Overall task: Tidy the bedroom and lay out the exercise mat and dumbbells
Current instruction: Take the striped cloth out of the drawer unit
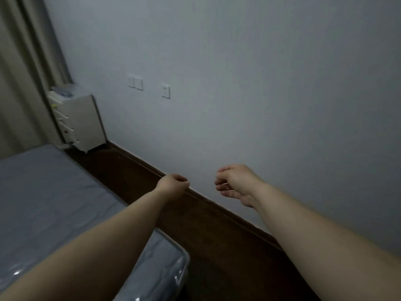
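Note:
Both my arms reach forward over the strip of dark floor between the bed and the wall. My left hand [173, 183] is curled into a fist with nothing visible in it, in front of the skirting board. My right hand [235, 184] hangs a little to the right of it, in front of the wall. Its fingers are loosely curled and hold nothing that I can make out. No exercise mat and no dumbbells are in view.
A bed with a grey sheet [43, 192] fills the lower left, its near corner wrapped in clear plastic [160, 263]. A white drawer unit [80, 122] stands in the far corner beside a beige curtain [23, 72]. Dark wood floor [208, 246] runs along the grey wall [260, 83], which carries switches [135, 83].

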Demonstrator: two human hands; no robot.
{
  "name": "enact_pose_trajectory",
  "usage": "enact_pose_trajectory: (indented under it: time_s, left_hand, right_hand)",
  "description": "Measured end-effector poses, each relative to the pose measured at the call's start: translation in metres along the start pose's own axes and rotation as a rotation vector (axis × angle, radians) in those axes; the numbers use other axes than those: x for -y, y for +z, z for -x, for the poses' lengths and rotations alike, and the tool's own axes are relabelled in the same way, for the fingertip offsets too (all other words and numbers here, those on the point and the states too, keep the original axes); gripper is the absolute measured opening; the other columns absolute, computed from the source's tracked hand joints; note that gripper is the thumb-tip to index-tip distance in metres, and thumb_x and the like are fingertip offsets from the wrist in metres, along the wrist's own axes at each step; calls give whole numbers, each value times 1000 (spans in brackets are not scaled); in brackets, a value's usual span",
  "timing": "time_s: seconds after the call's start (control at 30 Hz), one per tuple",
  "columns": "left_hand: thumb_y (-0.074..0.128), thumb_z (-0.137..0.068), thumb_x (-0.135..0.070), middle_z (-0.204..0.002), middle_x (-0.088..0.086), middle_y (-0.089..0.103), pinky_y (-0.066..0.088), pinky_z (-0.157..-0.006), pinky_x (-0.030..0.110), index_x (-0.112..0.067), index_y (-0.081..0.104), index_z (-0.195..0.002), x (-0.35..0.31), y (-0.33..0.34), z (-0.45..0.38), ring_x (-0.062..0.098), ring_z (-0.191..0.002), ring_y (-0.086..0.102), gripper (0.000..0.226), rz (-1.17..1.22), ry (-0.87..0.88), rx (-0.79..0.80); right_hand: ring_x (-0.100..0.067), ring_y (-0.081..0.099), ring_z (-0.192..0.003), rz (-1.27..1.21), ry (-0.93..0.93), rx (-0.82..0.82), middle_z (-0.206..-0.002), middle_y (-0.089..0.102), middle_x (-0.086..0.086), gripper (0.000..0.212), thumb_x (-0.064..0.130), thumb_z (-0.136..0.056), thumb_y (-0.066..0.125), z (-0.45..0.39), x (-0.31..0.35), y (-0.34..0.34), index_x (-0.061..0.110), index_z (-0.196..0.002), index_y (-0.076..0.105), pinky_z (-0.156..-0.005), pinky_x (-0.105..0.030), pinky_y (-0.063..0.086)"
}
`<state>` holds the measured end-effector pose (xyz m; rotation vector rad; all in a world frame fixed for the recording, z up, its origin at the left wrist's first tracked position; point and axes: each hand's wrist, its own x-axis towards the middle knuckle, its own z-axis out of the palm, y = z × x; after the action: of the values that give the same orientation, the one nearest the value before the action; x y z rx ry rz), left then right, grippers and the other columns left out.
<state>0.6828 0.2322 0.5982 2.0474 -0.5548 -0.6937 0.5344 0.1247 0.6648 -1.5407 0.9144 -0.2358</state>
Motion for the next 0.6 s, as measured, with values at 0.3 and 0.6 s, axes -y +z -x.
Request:
enact_pose_trajectory:
  time_s: [0.3, 0.6]
  left_hand:
    - [61, -90, -19, -97, 7, 65, 48, -57, 22, -8, 61, -111, -138, 138, -168, 12, -73, 64, 23, -24, 52, 212]
    - [62, -90, -19, -96, 6, 66, 50, -60, 24, -13, 62, -105, -179, 74, -307, 11, -73, 65, 17, 20, -30, -76]
  right_hand:
    - [-17, 59, -66, 7, 121, -158, -77, 61, -6, 7, 9, -89, 55, -151, 20, -167, 13, -85, 58, -67, -29, 51]
    - [-16, 54, -58, 72, 35, 118, -71, 58, -6, 13, 5, -89, 52, -363, 109, -147, 13, -79, 54, -57, -24, 44]
